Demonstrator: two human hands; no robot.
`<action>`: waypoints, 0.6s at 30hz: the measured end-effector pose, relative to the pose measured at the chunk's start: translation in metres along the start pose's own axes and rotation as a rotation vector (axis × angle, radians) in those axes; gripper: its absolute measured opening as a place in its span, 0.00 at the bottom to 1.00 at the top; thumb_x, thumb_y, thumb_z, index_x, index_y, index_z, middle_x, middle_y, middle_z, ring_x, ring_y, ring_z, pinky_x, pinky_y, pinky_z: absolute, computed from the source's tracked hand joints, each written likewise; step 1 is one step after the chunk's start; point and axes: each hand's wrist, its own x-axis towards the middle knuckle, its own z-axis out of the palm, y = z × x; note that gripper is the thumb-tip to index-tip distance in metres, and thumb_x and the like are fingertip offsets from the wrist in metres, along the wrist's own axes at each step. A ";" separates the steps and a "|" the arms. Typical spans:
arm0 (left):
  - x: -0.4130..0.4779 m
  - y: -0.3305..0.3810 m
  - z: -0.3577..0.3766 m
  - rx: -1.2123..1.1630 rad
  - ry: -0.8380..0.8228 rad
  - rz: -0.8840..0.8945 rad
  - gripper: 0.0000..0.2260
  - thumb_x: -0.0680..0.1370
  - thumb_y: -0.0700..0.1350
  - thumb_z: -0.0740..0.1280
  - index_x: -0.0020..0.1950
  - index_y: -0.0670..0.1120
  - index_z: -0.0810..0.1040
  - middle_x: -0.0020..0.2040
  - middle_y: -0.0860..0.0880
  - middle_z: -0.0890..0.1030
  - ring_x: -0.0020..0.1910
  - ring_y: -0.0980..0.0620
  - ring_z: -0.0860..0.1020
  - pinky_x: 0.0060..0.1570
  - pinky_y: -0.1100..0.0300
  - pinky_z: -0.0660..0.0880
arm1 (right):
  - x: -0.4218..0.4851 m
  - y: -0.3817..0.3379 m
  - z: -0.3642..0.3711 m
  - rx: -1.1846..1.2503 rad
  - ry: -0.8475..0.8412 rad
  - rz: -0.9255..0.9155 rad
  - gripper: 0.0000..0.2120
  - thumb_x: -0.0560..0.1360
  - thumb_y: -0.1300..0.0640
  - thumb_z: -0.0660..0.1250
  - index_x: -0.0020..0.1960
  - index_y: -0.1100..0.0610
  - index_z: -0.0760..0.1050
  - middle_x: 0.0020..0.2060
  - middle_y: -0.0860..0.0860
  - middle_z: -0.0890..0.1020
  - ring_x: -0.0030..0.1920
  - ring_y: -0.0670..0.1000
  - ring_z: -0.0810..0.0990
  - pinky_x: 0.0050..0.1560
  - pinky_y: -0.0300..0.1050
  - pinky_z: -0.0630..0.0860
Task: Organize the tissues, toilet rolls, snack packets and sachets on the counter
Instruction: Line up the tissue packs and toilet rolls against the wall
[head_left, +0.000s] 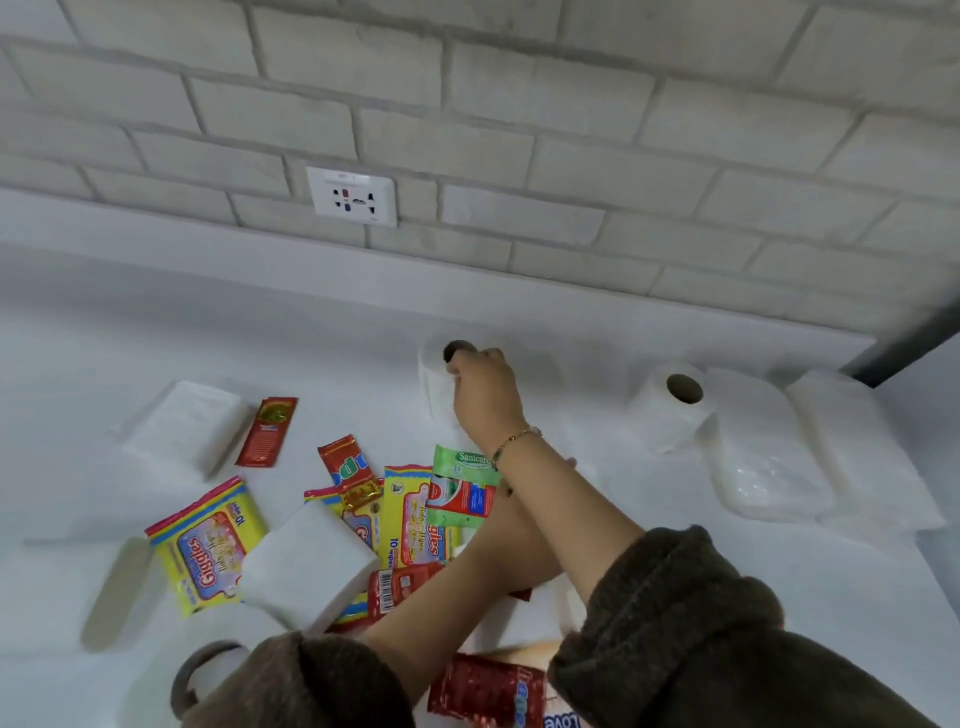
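My right hand (483, 389) reaches to the back of the counter and grips the top of an upright toilet roll (435, 387) by its core. A second toilet roll (672, 410) stands further right. My left forearm crosses under the right one, and of my left hand (570, 462) only a fingertip shows. Near the arms lie a green Sanicare wipes pack (461, 486), two yellow Giggles wipes packs (208, 540) (410, 514), a red sachet (267, 431), a red snack packet (345, 462) and a white tissue pack (306, 561).
Two clear-wrapped tissue packs (769, 467) (852, 447) lie at the right near the counter's end. Another tissue pack (182, 431) sits at the left. A third roll (208, 670) and a red packet (488, 691) are by my sleeves. The brick wall holds a socket (353, 197).
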 end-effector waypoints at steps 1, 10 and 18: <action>-0.001 0.003 0.004 0.002 0.029 0.032 0.17 0.77 0.43 0.58 0.65 0.38 0.67 0.43 0.44 0.74 0.51 0.43 0.77 0.57 0.44 0.72 | 0.000 0.006 -0.005 -0.010 0.014 0.011 0.16 0.68 0.74 0.58 0.52 0.64 0.75 0.52 0.59 0.78 0.54 0.60 0.72 0.51 0.49 0.72; 0.015 -0.006 0.014 -0.120 0.141 0.132 0.30 0.71 0.44 0.64 0.71 0.60 0.62 0.77 0.48 0.51 0.76 0.45 0.45 0.71 0.35 0.48 | -0.026 0.082 -0.049 -0.245 0.081 0.122 0.17 0.68 0.74 0.56 0.51 0.62 0.77 0.50 0.57 0.81 0.54 0.60 0.71 0.44 0.44 0.62; 0.021 -0.013 0.016 -0.186 0.117 0.120 0.26 0.74 0.56 0.65 0.70 0.64 0.62 0.78 0.52 0.51 0.76 0.48 0.45 0.71 0.36 0.46 | -0.046 0.122 -0.078 -0.260 0.151 0.277 0.17 0.70 0.73 0.57 0.52 0.61 0.78 0.49 0.58 0.82 0.54 0.61 0.72 0.49 0.51 0.72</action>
